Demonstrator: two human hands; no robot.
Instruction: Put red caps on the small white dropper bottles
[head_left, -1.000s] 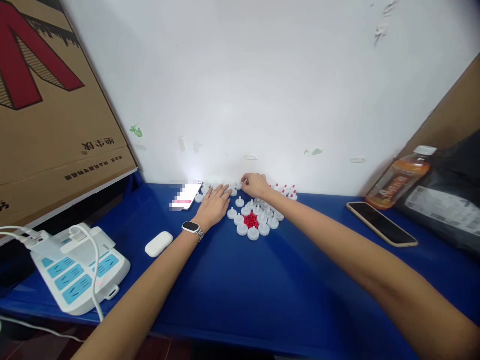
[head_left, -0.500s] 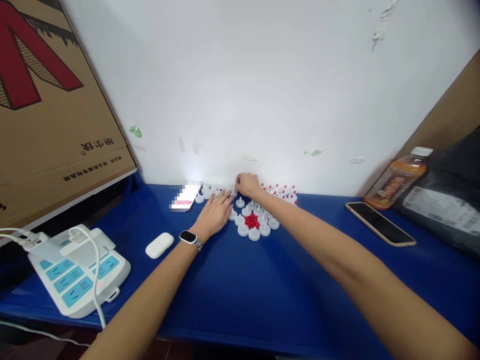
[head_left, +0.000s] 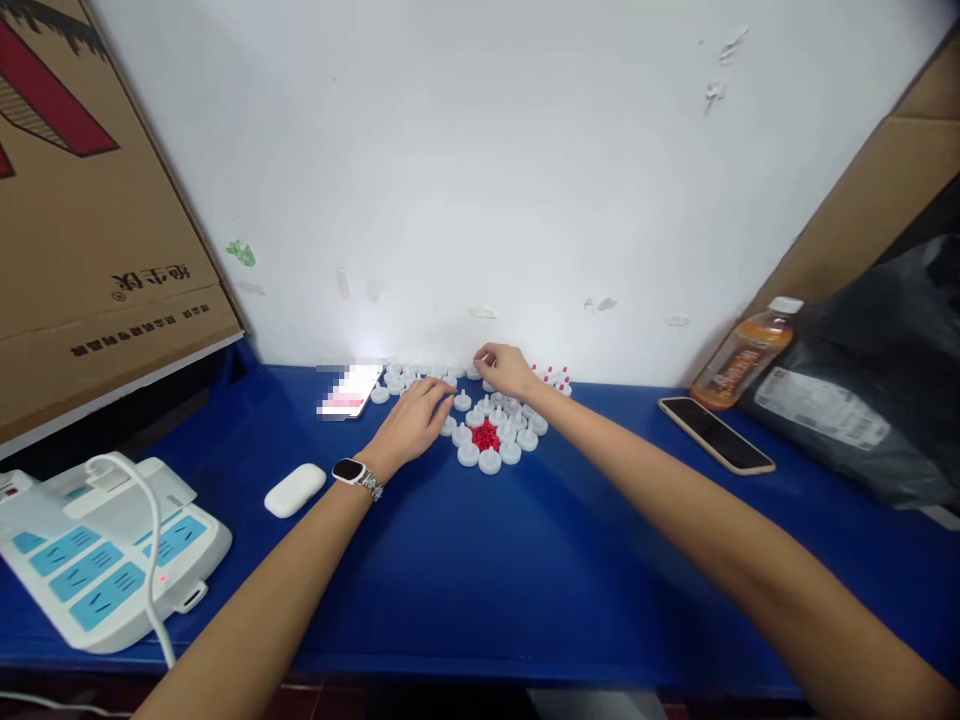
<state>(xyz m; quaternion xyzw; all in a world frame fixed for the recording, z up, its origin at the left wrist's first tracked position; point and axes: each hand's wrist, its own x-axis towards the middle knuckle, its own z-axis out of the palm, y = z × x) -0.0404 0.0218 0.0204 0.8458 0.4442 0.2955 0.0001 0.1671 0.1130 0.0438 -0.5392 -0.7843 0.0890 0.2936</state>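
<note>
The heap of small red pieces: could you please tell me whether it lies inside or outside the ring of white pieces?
Inside: the red heap shows in the middle, with white pieces around it.

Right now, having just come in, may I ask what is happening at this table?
A person handles small white pieces on a blue table. The right hand is at those near the wall; the left hand is by others farther left. Whether either grips a piece is unclear. Nearer the person, white pieces surround a small red pile; beyond the right forearm, some with red tips stand near the wall.
</note>
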